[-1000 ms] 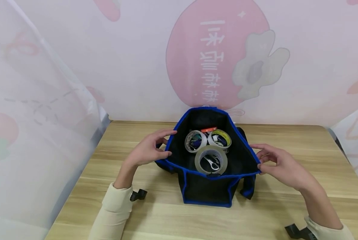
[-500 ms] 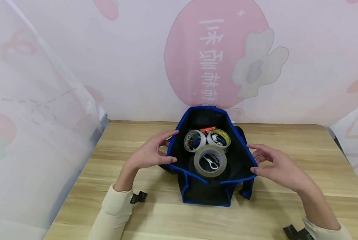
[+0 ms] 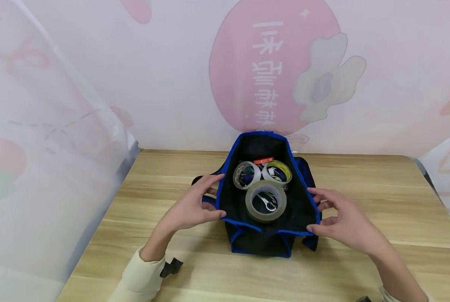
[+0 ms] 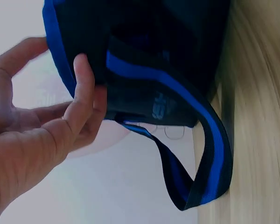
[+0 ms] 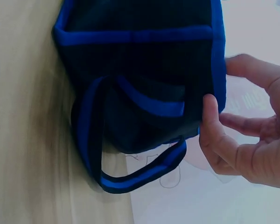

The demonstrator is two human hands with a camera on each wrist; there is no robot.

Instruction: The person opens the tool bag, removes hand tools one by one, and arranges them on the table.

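Note:
A black fabric bag (image 3: 260, 245) with blue trim stands on the table, its mouth spread wide. My left hand (image 3: 192, 206) pinches the left side of its rim, thumb over the inner edge and fingers outside. On the opposite rim, my right hand (image 3: 345, 216) does the same. Down in the bag lie a tan tape roll (image 3: 266, 217) with scissors (image 3: 269, 204) showing through its core, a whitish tape roll (image 3: 239, 183), and a roll with a yellow inner ring (image 3: 286, 170). Small items fill the rolls' cores; most are too small to name.
An orange item (image 3: 264, 160) lies behind the rolls. Handle straps hang outside the bag: a left strap (image 4: 214, 144) and a right strap (image 5: 144, 179). A printed backdrop (image 3: 172, 84) rises behind the wooden table (image 3: 153, 167). Cameras sit near the wrists.
Both hands have drawn the rim's sides inward and towards me, so the mouth is narrower. The front edge now folds in the middle. The rolls stay in place.

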